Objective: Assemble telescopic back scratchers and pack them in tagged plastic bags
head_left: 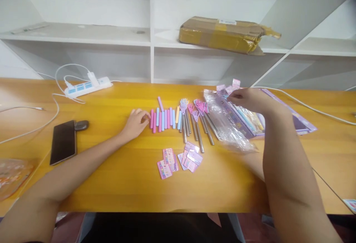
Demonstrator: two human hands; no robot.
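My left hand [136, 123] rests on the table with loosely curled fingers, its fingertips beside the left end of a row of pastel tube handles [162, 120]. Nothing shows in its grasp. Over at the right, my right hand [249, 99] is closed in a pinch above a purple box [302, 127] and a crinkled clear plastic bag [236, 135]; what it pinches is too small to make out. Between the hands lie several back scratchers [196, 115] with hand-shaped heads and metal rods. Printed cards [168, 159] form two small groups nearer me.
A phone [63, 143] with a black object [81, 125] at its corner lies left. A white power strip [88, 87] with cables stands at the back left. A taped cardboard box [219, 33] juts from the shelf. A white cable [306, 104] crosses the right side.
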